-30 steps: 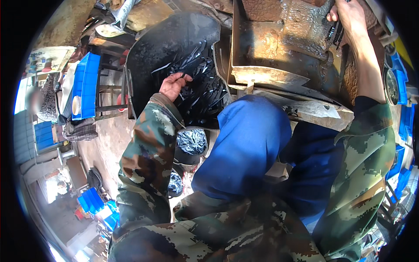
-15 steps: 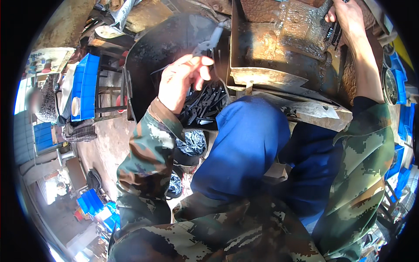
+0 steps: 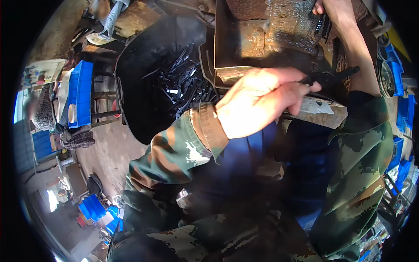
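Observation:
My left hand (image 3: 264, 100) reaches across to the right, in front of the rusty metal trough. Its thumb and fingers pinch a dark, narrow metal piece (image 3: 338, 77) that points right, toward my right forearm. At the top right, my right hand (image 3: 338, 12) is partly cut off by the picture's edge. Its fingers curl beside a black ridged part (image 3: 323, 28) at the trough's right end; what they grip is hidden. On the left, a dark metal bin (image 3: 139, 83) contains a heap of thin dark metal pieces (image 3: 185, 78), one of them glinting white.
The wet, rusty trough (image 3: 227, 48) stands right of the bin, its jagged front lip above my knees. A blue crate (image 3: 80, 94) sits on a rack at the left. More blue crates (image 3: 406, 113) line the right side. Another person (image 3: 43, 105) is at the far left.
My left hand has moved from above the bin to the right and now pinches a dark metal piece. The grey piece seen above the bin has gone from there. My right hand stays near the trough.

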Motion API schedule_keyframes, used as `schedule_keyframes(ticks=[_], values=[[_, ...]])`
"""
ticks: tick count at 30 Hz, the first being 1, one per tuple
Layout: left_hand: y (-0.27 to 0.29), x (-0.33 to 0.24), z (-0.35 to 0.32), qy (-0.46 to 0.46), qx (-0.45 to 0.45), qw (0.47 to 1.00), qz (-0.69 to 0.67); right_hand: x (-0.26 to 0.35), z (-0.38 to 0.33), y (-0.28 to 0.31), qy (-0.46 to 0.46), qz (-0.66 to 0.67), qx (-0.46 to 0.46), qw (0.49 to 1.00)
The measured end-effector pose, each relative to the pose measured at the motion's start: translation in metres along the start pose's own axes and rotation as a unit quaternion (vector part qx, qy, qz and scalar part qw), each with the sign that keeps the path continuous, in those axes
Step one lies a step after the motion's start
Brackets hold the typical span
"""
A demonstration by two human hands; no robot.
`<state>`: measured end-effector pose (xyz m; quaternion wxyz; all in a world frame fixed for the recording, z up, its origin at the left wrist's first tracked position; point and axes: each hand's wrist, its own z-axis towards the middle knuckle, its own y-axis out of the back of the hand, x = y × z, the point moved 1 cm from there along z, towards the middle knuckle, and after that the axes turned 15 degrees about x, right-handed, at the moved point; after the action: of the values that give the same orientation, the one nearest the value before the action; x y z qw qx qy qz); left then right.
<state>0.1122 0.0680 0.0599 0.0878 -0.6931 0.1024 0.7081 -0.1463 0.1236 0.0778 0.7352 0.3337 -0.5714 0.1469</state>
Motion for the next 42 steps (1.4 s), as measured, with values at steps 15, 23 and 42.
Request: schedule_keyframes(ticks=[15, 23, 42], values=[[-0.004, -0.017, 0.030, -0.051, -0.062, 0.994, -0.078, -0.007, -0.007, 0.006, 0.043, 0.004, 0.006, 0.999], [0.013, -0.031, 0.129, -0.312, -0.243, 0.903, 0.167, 0.006, -0.018, -0.002, 0.019, 0.061, 0.030, 0.997], [0.028, -0.012, 0.119, -0.131, -0.360, 0.922, 0.052, -0.024, 0.016, 0.014, -0.007, 0.155, 0.014, 0.988]])
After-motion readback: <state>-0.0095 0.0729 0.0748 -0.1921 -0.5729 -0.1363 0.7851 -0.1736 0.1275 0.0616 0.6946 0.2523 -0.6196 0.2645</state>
